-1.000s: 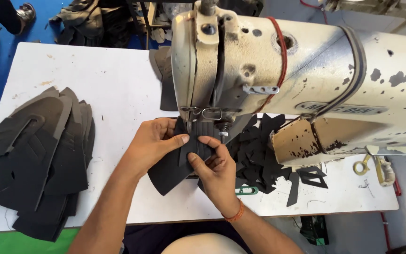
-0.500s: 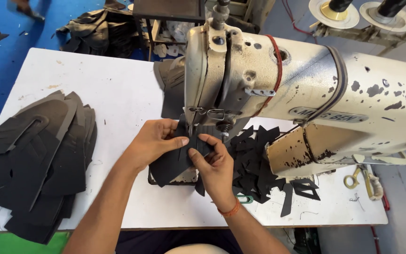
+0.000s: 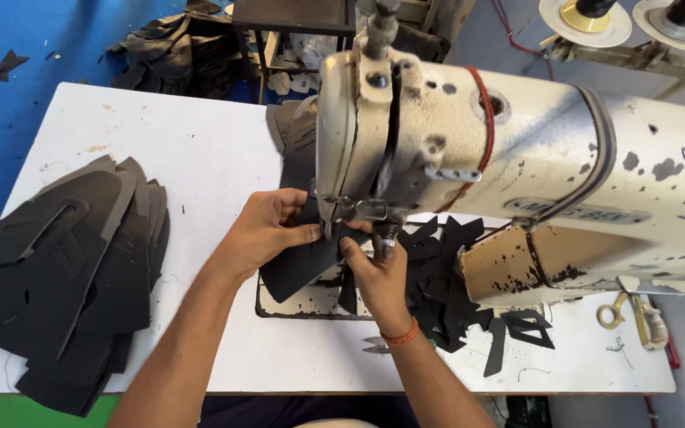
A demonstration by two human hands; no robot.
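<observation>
A worn cream sewing machine stands on a white table. Under its needle lies a black cut fabric piece. My left hand pinches that piece at its upper left edge, just left of the presser foot. My right hand presses on the same piece right below the needle, fingers curled on the fabric. An orange band circles my right wrist. The needle itself is hidden behind the machine head.
A stack of black cut pieces lies at the table's left. Small black offcuts are heaped under the machine arm. Yellow-handled scissors lie at right. More black pieces sit on the blue floor behind. Thread cones stand top right.
Both hands have fed the black piece further under the needle, away from me; the view has also shifted slightly.
</observation>
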